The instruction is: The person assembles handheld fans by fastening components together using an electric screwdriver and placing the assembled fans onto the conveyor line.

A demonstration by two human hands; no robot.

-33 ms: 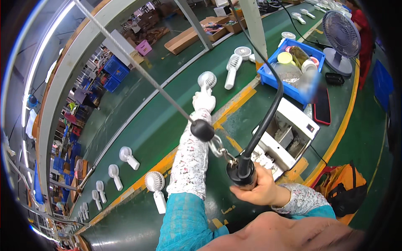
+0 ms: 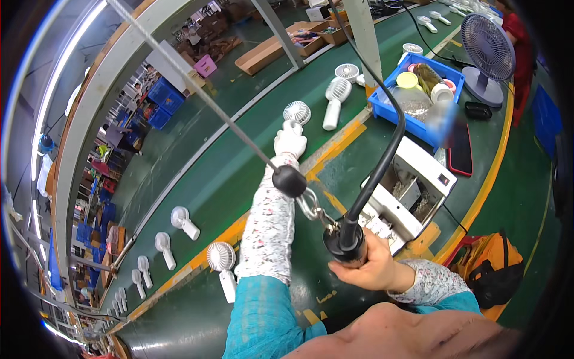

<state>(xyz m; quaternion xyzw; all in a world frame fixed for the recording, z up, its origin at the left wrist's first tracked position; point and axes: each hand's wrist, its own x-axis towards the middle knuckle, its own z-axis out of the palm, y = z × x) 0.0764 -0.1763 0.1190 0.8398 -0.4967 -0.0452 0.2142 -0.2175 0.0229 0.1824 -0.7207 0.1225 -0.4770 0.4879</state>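
My left hand [image 2: 290,142], in a white glove, reaches far out over the green belt. Its fingers are closed around the handle of a white handheld fan [image 2: 297,112], and most of that handle is hidden by the glove. My bare right hand [image 2: 373,266] grips a black electric screwdriver [image 2: 345,246], which hangs by a chain and hook from a cable with a black ball stop [image 2: 289,180]. The screwdriver's lower end is out of sight. Just beyond my left hand lies another white handheld fan [image 2: 336,103]. Nearer to me, beside my left sleeve, is a further handheld fan [image 2: 222,257].
Several handheld fans, among them one [image 2: 185,222], line the belt at left. At right stand a white screw feeder [image 2: 412,191], a blue bin [image 2: 430,64] of parts, a grey desk fan [image 2: 487,51] and a red-edged phone [image 2: 460,149]. A post [image 2: 362,42] rises beyond.
The fan just beyond my left hand has shifted slightly on the belt. My left hand has moved a little with its fan; my right hand stays nearly still on the screwdriver.
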